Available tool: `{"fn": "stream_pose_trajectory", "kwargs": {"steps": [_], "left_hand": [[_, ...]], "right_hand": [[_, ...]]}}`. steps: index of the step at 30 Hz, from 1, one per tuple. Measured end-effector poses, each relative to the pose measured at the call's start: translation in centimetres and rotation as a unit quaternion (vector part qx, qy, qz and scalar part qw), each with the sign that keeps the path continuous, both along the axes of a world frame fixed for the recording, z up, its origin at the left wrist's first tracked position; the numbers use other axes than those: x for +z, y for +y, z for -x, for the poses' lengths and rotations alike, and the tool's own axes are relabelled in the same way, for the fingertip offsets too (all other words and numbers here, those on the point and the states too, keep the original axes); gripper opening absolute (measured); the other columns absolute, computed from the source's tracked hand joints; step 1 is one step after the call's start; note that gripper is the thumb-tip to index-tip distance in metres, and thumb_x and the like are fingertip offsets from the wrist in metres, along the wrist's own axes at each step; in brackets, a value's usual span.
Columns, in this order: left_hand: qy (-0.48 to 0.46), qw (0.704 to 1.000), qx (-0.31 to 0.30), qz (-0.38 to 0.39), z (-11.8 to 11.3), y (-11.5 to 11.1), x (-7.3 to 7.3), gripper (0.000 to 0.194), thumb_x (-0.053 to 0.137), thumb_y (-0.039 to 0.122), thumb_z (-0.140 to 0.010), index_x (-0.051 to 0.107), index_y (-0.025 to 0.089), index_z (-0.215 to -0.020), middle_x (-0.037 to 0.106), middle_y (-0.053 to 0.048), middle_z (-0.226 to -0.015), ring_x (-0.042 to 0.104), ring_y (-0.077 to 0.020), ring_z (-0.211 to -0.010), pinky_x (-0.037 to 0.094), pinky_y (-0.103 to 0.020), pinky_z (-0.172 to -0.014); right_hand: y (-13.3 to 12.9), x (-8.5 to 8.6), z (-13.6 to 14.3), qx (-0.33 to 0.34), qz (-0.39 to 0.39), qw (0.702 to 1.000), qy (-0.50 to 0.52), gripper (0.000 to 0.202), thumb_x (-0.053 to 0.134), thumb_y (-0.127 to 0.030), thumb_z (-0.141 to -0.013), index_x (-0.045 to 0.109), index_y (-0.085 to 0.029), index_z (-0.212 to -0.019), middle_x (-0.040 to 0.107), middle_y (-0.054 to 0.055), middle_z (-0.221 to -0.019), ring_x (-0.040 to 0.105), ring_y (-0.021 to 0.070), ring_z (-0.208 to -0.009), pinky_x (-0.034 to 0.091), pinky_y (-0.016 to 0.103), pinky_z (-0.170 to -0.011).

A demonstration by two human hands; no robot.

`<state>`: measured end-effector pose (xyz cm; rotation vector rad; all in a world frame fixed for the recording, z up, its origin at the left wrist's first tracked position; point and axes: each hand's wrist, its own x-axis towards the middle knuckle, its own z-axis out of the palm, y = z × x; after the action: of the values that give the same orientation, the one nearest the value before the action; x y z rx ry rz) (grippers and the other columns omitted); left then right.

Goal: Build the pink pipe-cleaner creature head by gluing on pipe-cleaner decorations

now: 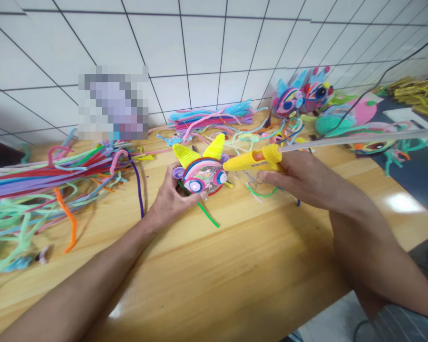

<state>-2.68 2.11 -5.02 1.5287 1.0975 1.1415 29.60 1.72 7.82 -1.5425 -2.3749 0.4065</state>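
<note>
In my left hand (pixel 173 194) is a round pipe-cleaner craft face (pixel 207 173), with yellow pointed ears, coiled eyes and a clear middle showing small bits inside. My fingers wrap its left side, thumb along the lower edge. My right hand (pixel 297 178) grips a yellow glue gun (pixel 255 159), its nozzle at the right edge of the face beside an eye coil. A long translucent glue stick (pixel 342 140) sticks out of the gun's back. Under the gun lie scissors (pixel 251 179), partly hidden. A green pipe cleaner (pixel 209 215) pokes out below the face.
Bundled pipe cleaners (pixel 57 175) cover the left of the wooden table (pixel 214 285); another bundle (pixel 214 116) lies against the tiled wall. Finished-looking craft faces (pixel 288 102) stand at the back right, near teal yarn (pixel 333 124). A black cable (pixel 381 78) hangs at right.
</note>
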Motion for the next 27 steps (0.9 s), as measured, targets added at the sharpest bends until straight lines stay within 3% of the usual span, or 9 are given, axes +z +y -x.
{"fn": "stream_pose_trajectory", "kwargs": {"steps": [10, 17, 27], "left_hand": [[-0.018, 1.0, -0.001, -0.008, -0.01, 0.16, -0.33, 0.076, 0.099, 0.039, -0.074, 0.053, 0.026, -0.134, 0.069, -0.006, -0.134, 0.073, -0.0226, -0.117, 0.063, -0.035, -0.102], [-0.023, 1.0, -0.002, -0.009, -0.02, 0.13, -0.4, 0.075, 0.1, 0.038, -0.074, 0.053, 0.026, -0.132, 0.069, -0.006, -0.133, 0.073, -0.0226, -0.116, 0.064, -0.035, -0.101], [-0.022, 1.0, 0.0, -0.005, -0.09, 0.06, -0.08, 0.076, 0.1, 0.042, -0.074, 0.053, 0.025, -0.131, 0.069, -0.008, -0.134, 0.073, -0.0238, -0.119, 0.063, -0.037, -0.104]], "right_hand": [[0.04, -0.07, -0.11, 0.021, -0.015, 1.0, 0.011, 0.041, 0.061, -0.051, -0.103, 0.047, -0.026, -0.073, 0.049, -0.001, -0.062, 0.05, 0.0181, -0.06, 0.033, 0.031, -0.058], [0.12, -0.41, -0.21, 0.008, -0.012, 1.0, 0.016, 0.042, 0.065, -0.052, -0.101, 0.049, -0.026, -0.073, 0.056, 0.001, -0.07, 0.051, 0.0189, -0.063, 0.033, 0.033, -0.06], [0.35, -0.59, -0.5, 0.02, -0.017, 0.999, 0.047, 0.042, 0.068, -0.051, -0.1, 0.05, -0.026, -0.072, 0.049, -0.002, -0.064, 0.046, 0.0171, -0.06, 0.031, 0.032, -0.06]]}}
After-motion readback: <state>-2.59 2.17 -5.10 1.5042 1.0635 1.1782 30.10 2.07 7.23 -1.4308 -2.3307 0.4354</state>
